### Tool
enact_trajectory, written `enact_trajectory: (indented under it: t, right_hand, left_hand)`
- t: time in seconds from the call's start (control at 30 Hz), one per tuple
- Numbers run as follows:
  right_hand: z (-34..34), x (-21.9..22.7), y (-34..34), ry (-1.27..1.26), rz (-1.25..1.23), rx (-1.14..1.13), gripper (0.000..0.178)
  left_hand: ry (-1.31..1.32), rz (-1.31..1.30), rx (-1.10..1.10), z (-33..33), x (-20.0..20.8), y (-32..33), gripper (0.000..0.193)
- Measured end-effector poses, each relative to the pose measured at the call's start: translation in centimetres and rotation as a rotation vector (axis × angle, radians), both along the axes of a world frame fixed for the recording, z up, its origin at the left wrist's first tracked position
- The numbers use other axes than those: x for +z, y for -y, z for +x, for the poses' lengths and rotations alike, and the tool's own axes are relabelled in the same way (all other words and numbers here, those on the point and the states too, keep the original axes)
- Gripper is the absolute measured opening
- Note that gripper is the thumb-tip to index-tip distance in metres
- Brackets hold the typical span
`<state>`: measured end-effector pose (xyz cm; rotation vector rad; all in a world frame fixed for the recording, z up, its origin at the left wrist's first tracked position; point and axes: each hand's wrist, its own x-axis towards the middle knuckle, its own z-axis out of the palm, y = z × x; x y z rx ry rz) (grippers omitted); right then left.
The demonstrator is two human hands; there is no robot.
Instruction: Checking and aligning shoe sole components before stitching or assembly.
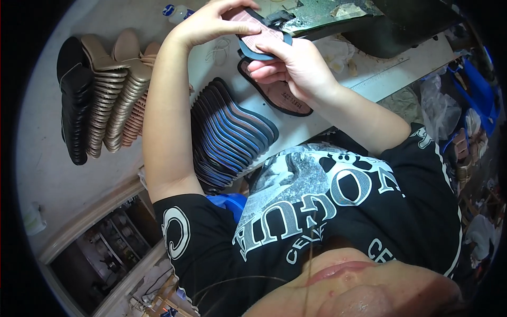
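Between my hands is a shoe sole [266,39] with a pinkish patterned top and a dark blue-grey edge. My left hand [222,22] grips its far left part, thumb lying across the top. On the near right side my right hand [301,68] pinches the same sole, thumb on top and fingers curled below. The sole is held tilted against a small dark part of a worn green machine [338,18]; whether they touch I cannot tell. Under my right hand a second sole [288,98], pinkish-brown with a dark rim, lies flat on the white table [380,79].
Left of the hands stands a leaning row of dark-edged soles [232,137]. Farther left are stacked black soles [74,105] and metallic tan soles [108,105]. A small bottle [178,13] is at the back left. Clear plastic bags [441,103] and a blue container [478,90] sit at right.
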<state>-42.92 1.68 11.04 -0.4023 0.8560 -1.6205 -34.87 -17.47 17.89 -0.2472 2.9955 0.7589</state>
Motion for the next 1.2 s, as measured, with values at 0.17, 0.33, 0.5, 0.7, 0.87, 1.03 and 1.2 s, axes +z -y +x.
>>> enact_trajectory:
  t: [0.17, 0.33, 0.5, 0.7, 0.87, 1.03, 1.2]
  right_hand:
    - [-0.9, 0.1, -0.6, -0.074, 0.04, 0.046, 0.039]
    - [-1.8, 0.2, -0.5, -0.093, 0.062, 0.09, 0.041]
    - [-2.8, 0.0, -0.1, -0.18, 0.068, 0.146, 0.043]
    - [-4.0, -0.6, 0.8, -0.227, 0.025, 0.165, 0.036]
    - [-3.9, -0.7, 0.6, -0.324, 0.043, 0.164, 0.035]
    - [-4.8, -1.4, 1.4, -0.424, 0.039, 0.182, 0.039]
    - [-4.2, -0.1, -2.7, -0.481, 0.055, 0.329, 0.036]
  left_hand:
    - [0.114, 0.064, 0.058, -1.0, 0.6, -0.2, 0.033]
    - [0.21, 0.319, 0.282, 0.8, -1.0, 0.4, 0.031]
    - [0.191, 0.507, 0.366, 1.7, -0.7, -2.4, 0.029]
    - [0.121, 0.586, 0.435, 2.6, -1.3, -4.6, 0.029]
    - [0.134, 0.437, 0.6, 2.8, -1.0, -6.8, 0.033]
    - [0.263, 0.525, 0.718, 2.3, -1.5, -6.0, 0.039]
    - [0.295, 0.711, 0.777, 2.3, -0.8, -6.8, 0.045]
